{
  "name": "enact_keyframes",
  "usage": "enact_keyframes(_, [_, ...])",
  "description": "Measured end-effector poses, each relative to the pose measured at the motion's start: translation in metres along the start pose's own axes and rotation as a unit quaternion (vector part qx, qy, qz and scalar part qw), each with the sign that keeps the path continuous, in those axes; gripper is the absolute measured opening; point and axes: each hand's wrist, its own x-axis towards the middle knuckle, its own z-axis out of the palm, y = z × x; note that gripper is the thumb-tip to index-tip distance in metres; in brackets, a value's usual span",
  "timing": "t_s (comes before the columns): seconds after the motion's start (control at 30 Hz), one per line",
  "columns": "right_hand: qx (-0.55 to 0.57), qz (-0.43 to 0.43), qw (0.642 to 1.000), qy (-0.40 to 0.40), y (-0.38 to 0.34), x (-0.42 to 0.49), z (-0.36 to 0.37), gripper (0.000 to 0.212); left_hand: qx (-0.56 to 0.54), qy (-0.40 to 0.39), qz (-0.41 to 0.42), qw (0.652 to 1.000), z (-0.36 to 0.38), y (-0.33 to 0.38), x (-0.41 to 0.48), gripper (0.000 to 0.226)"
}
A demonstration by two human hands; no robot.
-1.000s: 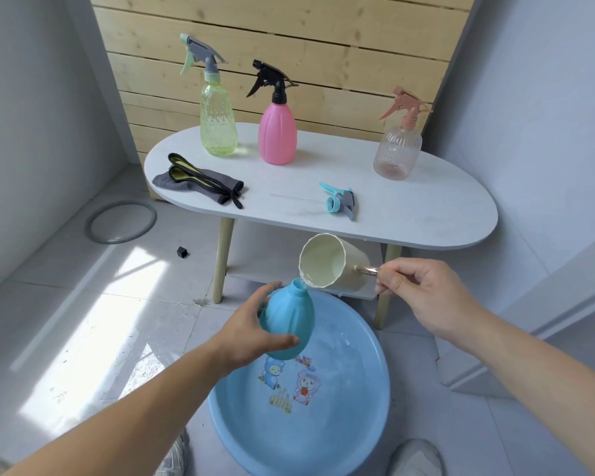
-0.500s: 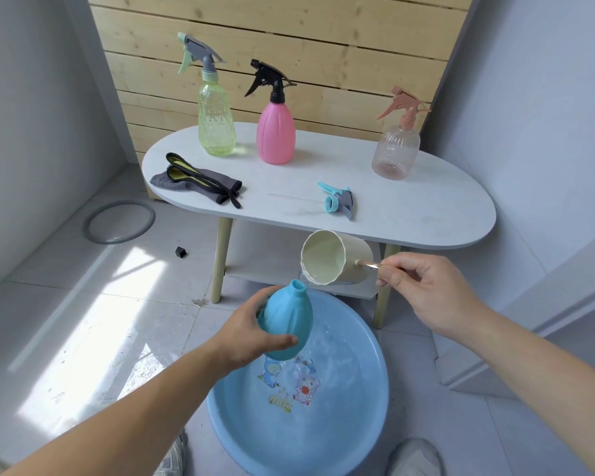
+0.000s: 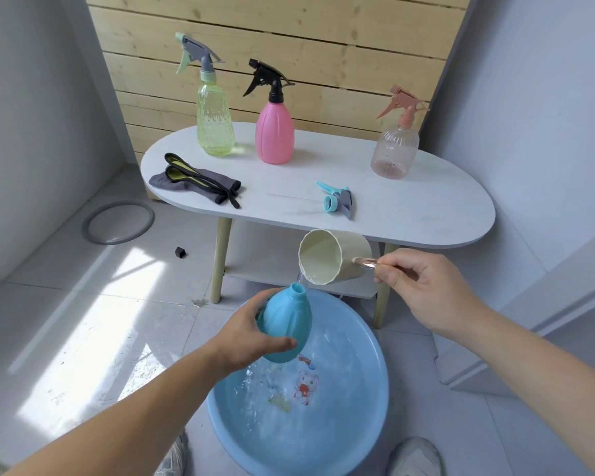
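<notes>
My left hand [image 3: 246,338] grips a blue bottle [image 3: 287,324] with no cap, held upright over a blue basin [image 3: 375,400] of water on the floor. My right hand [image 3: 426,290] pinches the metal handle of a cream cup [image 3: 330,255], tipped on its side just above the bottle's neck. A thin stream of water runs from the cup's rim down to the bottle mouth. The bottle's blue spray head [image 3: 337,201] lies on the white table [image 3: 426,207].
Green [image 3: 214,108], pink [image 3: 273,121] and clear pink-topped [image 3: 395,142] spray bottles stand at the table's back. Grey gloves [image 3: 196,180] lie at its left end. A grey ring [image 3: 117,221] and a small black piece [image 3: 180,251] lie on the floor. Shoes show below the basin.
The cup has tipped further toward the bottle mouth and water now pours from it. The basin's water ripples more. Both hands stay nearly in place.
</notes>
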Motion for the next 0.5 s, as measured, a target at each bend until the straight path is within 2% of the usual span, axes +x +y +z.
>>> enact_keyframes(0.5, [-0.005,-0.037,0.999,0.004,0.0012,0.0007,0.0022,0.016,0.005,0.006,0.006,1.0,0.0006,-0.0015,-0.0008,0.075])
